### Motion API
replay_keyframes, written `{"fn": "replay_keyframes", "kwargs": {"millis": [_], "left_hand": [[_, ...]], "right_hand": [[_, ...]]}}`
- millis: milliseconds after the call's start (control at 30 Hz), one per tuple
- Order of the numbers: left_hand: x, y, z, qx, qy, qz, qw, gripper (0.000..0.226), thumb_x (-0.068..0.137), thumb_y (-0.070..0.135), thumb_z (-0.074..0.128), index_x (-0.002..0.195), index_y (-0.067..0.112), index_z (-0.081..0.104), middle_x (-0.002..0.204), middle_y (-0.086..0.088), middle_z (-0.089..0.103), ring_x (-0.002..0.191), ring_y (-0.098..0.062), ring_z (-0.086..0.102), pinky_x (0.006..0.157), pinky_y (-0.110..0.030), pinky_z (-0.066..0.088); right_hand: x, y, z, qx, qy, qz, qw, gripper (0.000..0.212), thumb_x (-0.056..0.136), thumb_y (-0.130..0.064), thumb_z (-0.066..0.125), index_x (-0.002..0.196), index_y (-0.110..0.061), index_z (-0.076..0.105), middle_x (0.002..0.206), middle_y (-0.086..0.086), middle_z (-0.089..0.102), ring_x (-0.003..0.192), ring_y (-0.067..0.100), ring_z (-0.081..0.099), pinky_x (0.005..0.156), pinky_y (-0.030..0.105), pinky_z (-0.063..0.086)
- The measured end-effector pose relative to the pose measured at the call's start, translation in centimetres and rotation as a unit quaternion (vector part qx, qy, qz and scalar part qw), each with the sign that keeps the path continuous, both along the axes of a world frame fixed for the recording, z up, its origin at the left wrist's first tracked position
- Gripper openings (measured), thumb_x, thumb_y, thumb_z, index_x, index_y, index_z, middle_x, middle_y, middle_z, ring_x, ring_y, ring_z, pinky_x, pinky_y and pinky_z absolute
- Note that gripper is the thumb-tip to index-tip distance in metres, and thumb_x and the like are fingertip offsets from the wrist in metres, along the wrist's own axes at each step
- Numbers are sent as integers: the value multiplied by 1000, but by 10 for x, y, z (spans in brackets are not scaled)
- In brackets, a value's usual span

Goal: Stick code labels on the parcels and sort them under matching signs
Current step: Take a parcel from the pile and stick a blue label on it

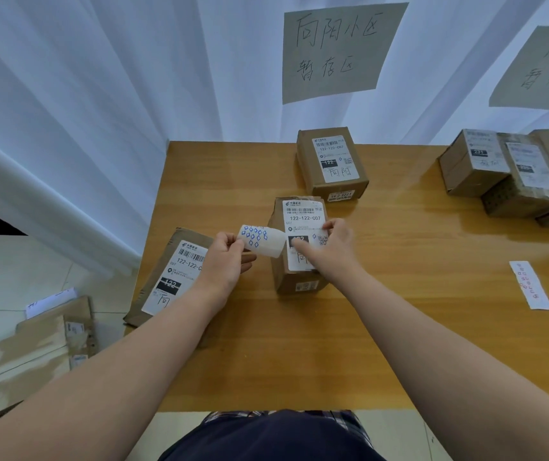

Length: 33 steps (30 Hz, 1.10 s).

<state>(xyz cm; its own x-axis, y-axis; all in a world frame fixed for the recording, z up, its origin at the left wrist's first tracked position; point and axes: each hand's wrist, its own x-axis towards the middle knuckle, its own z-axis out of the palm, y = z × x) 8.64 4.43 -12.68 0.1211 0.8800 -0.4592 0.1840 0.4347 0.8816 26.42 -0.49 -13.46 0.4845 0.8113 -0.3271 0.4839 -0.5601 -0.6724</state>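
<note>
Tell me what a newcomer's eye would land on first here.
First, the two hands at the middle of the table: the left hand pinches a curled sheet of blue stickers, while the blurred right hand touches the shipping label on the middle parcel. Next, the handwritten sign hanging on the white curtain, above another parcel at the table's far edge.
</note>
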Motion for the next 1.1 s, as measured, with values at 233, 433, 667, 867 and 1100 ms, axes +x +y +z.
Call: {"fn": "replay_keyframes", "kwargs": {"millis": [233,433,667,867,1100], "left_hand": [[-2,-14,-3,51,25,-31,998,3,94,14,51,91,15,51,100,-5,62,92,-16,66,80,-27,55],[12,-34,-26,-38,-7,-97,994,9,92,6,52,87,11,47,92,-14,63,78,-19,66,71,-29,56],[13,-45,-58,-25,336,-285,897,38,90,28,59,119,6,48,116,-11,58,104,-28,58,88,-37,49],[42,-33,-23,112,324,-302,890,45,93,34,51,131,10,46,134,-12,45,122,-26,46,98,-34,39],[65,-33,0,21,139,-324,936,58,93,40,50,143,19,30,128,-6,56,106,-20,59,89,-37,52]], "right_hand": [[-5,-20,-3,-20,-20,35,999,119,57,-58,79,147,-23,9,140,5,40,125,24,43,97,46,45],[29,-46,-1,-50,-7,-15,999,121,61,-52,80,149,-24,2,140,8,37,126,28,41,96,41,42],[33,-56,-8,-23,116,-95,988,113,67,-55,76,150,-18,9,143,4,42,127,24,45,104,46,41],[51,-51,-7,-1,142,-151,978,44,90,-42,58,119,-11,52,113,3,63,92,17,59,67,31,49],[53,-44,-1,-11,210,-156,965,35,88,-32,65,112,-10,53,99,5,66,79,17,65,56,31,53]]}}
